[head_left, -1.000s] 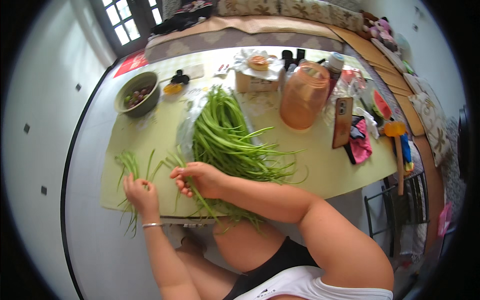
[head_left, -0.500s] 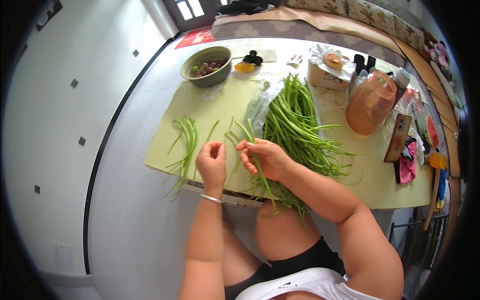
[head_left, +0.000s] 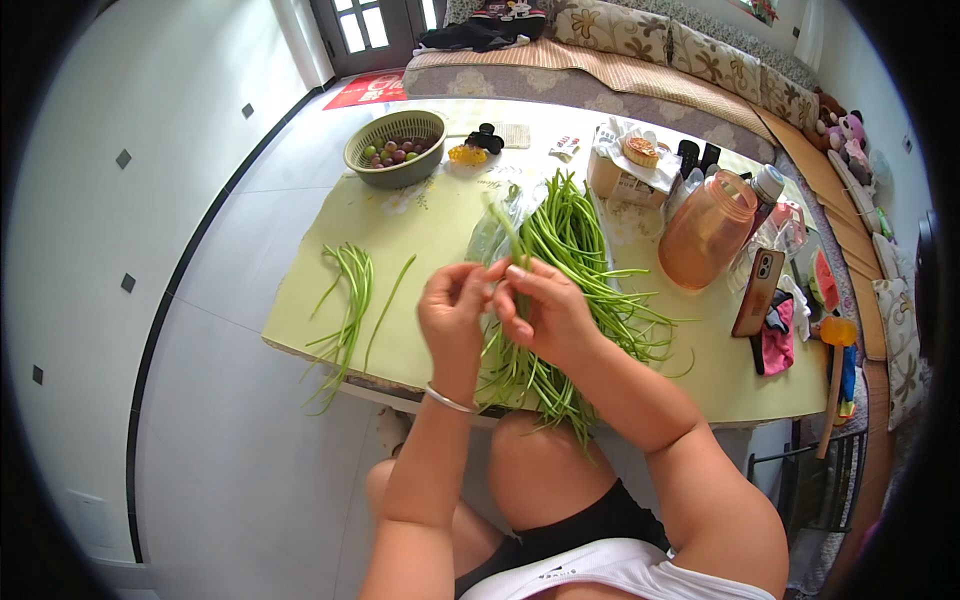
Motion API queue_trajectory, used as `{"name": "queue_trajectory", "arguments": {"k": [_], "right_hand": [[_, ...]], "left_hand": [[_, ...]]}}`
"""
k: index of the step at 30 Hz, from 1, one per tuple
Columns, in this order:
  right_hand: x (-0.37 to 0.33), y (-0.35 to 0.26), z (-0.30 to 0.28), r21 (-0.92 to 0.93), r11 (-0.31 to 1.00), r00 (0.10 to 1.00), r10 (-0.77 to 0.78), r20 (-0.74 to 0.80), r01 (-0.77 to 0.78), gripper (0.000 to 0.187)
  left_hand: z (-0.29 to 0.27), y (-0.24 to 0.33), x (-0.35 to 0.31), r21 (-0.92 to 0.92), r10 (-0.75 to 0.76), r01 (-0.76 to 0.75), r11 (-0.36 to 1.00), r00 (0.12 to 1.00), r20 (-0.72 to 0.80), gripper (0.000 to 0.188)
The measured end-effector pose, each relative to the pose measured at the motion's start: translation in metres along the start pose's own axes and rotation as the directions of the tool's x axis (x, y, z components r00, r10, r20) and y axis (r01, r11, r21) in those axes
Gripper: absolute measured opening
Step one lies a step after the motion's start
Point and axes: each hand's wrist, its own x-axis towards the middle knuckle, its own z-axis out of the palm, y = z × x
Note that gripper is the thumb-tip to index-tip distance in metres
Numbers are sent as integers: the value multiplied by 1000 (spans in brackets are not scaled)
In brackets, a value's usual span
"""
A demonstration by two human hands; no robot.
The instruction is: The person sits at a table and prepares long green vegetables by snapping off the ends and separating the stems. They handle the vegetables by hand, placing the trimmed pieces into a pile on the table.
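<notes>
My two hands meet over the near middle of the table. My right hand [head_left: 550, 312] is closed, pinching a long green vegetable stem [head_left: 508, 222] between thumb and fingers; its upper end sticks up, blurred. Against those fingertips, my left hand [head_left: 455, 308] is closed in a pinch, and what lies in its fingers is hidden. Beneath and beyond my right hand spreads a big pile of green stems [head_left: 572, 245], partly on a clear plastic bag [head_left: 488, 238]. Left of my hands lie a small bunch of stems [head_left: 352, 295] and a single stem [head_left: 388, 312].
At the far left stands a colander bowl [head_left: 408, 175] of grapes, beside a black hair clip [head_left: 487, 138]. A box [head_left: 625, 185], an orange translucent jug [head_left: 705, 235] and a phone [head_left: 760, 290] stand on the right. The table's near edge [head_left: 345, 378] borders my knees.
My left hand has moved right, from apart to touching my right hand's fingers. The single stem beside the small bunch now shows fully. The whole view has shifted slightly.
</notes>
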Motion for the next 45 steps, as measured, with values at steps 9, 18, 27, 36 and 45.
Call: {"name": "queue_trajectory", "arguments": {"k": [9,18,27,36,45], "right_hand": [[30,-86,-55,-670,740,883,-348,-314,54,23],[5,-84,-72,-950,-295,751,-650,119,-105,73],[-185,-172,-192,-682,-270,194,-963,188,-679,109],[-194,-167,-212,-749,2,232,-950,-208,-662,120],[-260,-179,-208,-823,541,526,-757,-388,172,83]], "left_hand": [[19,17,-9,582,313,-468,665,882,352,22],[27,8,-24,623,296,-738,258,674,676,49],[27,2,-20,612,377,-713,342,701,606,42],[17,-3,-19,637,366,-711,298,702,612,34],[14,-6,-17,675,340,-671,307,740,581,31]]}}
